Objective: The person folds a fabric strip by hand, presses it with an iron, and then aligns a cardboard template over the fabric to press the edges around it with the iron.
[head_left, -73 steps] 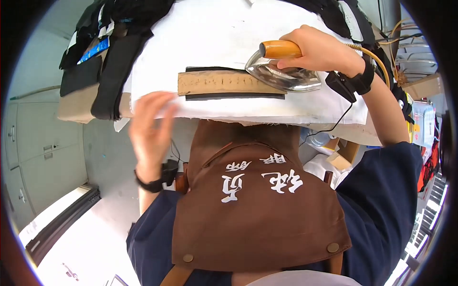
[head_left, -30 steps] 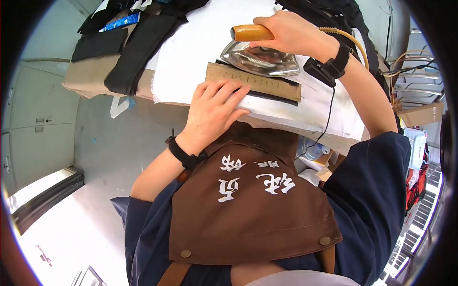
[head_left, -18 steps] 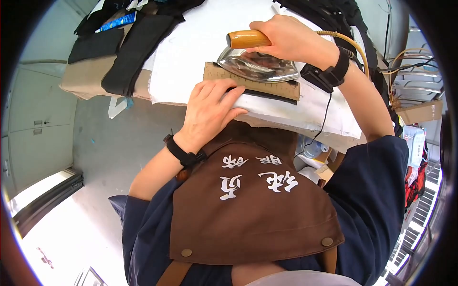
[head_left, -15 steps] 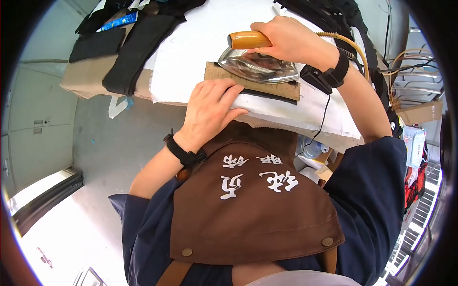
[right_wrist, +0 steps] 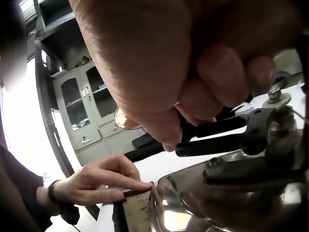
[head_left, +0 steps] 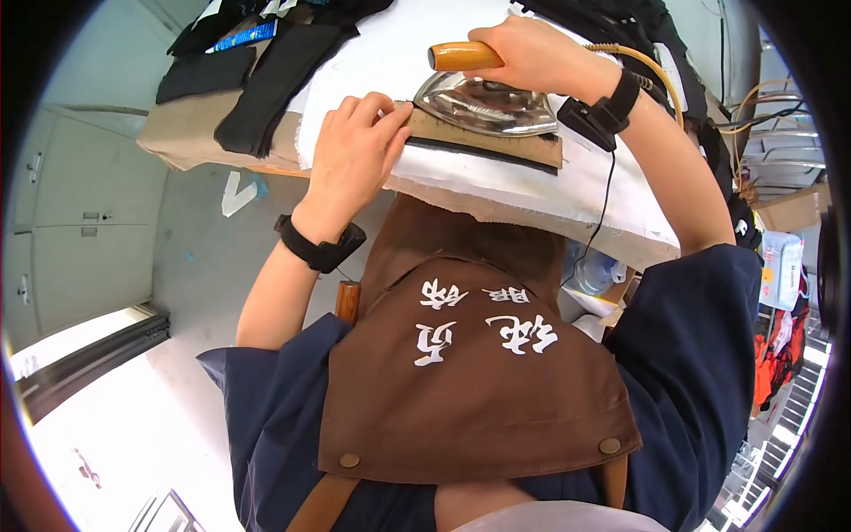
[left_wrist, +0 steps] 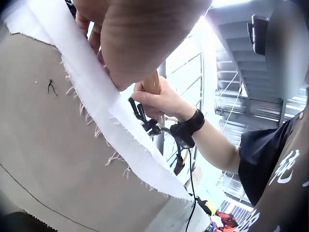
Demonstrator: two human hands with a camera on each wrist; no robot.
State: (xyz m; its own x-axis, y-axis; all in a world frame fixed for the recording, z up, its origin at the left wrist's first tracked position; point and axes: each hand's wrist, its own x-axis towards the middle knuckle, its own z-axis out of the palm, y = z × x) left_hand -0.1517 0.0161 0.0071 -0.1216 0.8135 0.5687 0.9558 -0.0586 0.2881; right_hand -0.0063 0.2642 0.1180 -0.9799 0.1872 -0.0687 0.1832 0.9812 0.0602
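Note:
My right hand (head_left: 541, 58) grips the wooden handle (head_left: 465, 56) of a shiny metal iron (head_left: 487, 105). The iron sits over a tan, marked strip (head_left: 434, 129), which lies on a longer-edged piece of black fabric (head_left: 523, 162). At the left end of the strip, my left hand (head_left: 355, 146) has its index finger and thumb on the two corners, pinching the fabric there. In the right wrist view, the index fingertip (right_wrist: 146, 185) is right by the iron's tip. The left wrist view hides the left fingertips behind the palm.
White cloth (head_left: 620, 197) with a frayed front edge covers the table. Black garment pieces (head_left: 284, 84) and a blue tube (head_left: 241, 37) lie at the left, more black clothes (head_left: 612, 31) at the back right. The iron's tan cord (head_left: 660, 71) runs behind my right wrist.
My left hand first came in from the left and pressed flat on the strip; it has since slid to its left end. The iron moved left along the strip, and remains over it.

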